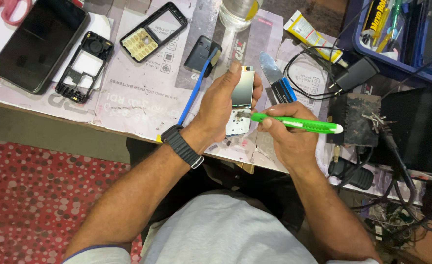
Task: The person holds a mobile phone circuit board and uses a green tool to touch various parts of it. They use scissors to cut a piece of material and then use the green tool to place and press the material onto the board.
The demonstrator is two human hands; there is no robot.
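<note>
the left hand (219, 105), black band at the wrist, has its fingers wrapped around a phone board (241, 100) above the desk (128, 105) edge. right of the board, the right hand (286, 134) pinches a green screwdriver (294, 123), tip touching the board's lower part.

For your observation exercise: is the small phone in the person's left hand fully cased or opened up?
Opened up. The phone board in the left hand shows bare screen and circuitry; its keypad cover and inner frame lie apart on the bench.

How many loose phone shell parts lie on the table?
3: a black inner frame beside the big phone, a keypad front cover, and a dark back cover. Others may be hidden.
</note>
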